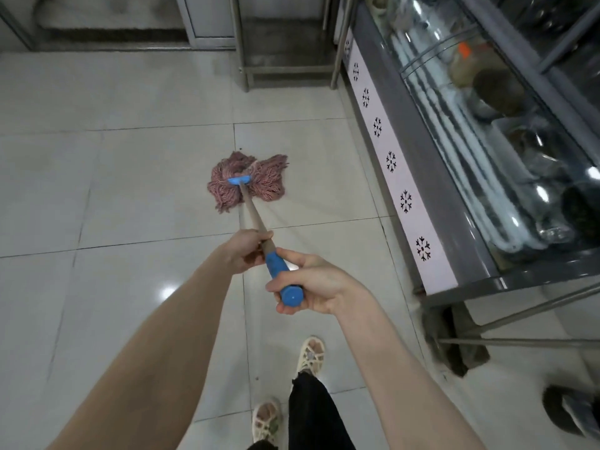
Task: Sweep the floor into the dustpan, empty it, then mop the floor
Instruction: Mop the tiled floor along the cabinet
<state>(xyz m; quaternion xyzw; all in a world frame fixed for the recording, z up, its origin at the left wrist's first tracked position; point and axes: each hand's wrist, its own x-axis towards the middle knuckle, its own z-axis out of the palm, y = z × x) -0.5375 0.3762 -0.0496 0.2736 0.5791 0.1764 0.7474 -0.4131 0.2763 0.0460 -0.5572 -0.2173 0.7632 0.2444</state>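
A pink string mop head (248, 181) with a blue clamp lies spread flat on the pale tiled floor (113, 190), straight ahead of me. Its wooden handle (251, 212) rises toward me and ends in a blue grip (279, 271). My left hand (245, 250) is wrapped around the wooden part just above the grip. My right hand (311, 284) holds the blue grip at its capped end. No broom or dustpan is in view.
A glass-fronted metal display counter (454, 151) with a snowflake-patterned strip runs along the right, on thin legs. A steel table frame (246, 69) stands at the back. A dark object (457, 345) lies under the counter. My sandalled feet (310, 352) stand below the hands.
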